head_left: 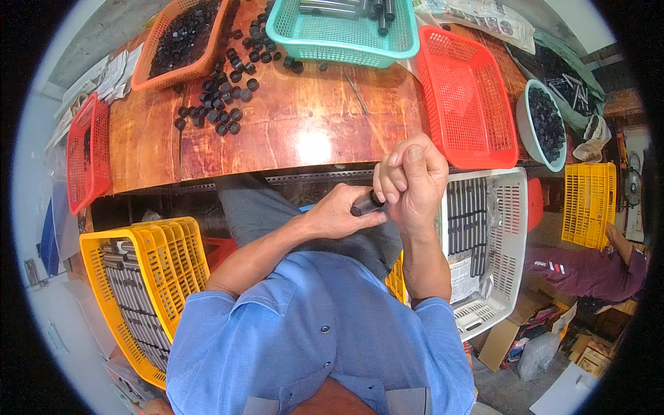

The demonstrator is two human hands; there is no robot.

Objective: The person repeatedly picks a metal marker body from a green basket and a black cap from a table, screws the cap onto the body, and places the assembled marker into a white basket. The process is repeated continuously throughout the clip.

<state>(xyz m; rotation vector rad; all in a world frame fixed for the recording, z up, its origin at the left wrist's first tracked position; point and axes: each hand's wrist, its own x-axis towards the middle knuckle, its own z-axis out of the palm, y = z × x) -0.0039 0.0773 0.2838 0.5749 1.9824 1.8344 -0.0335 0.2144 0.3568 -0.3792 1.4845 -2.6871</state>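
Observation:
In front of my blue shirt, a short black tube (364, 205) lies between my two hands, its rounded end pointing to the lower left. My left hand (339, 209) grips it, with the thumb along the near side and the fingers beyond. Just to the right, my right hand (415, 173) is curled into a fist with the thumb on top. The tube's other end runs up against its bent fingers and is hidden there, so how much of it lies inside the fist does not show.
Loose black caps (225, 97) are scattered over the wooden table (277, 142). A turquoise basket (339, 54) and a red basket (470, 97) stand there. Tubes fill a yellow crate (194, 256) at left and a white crate (508, 242) at right. Another person's sleeve (588, 273) shows far right.

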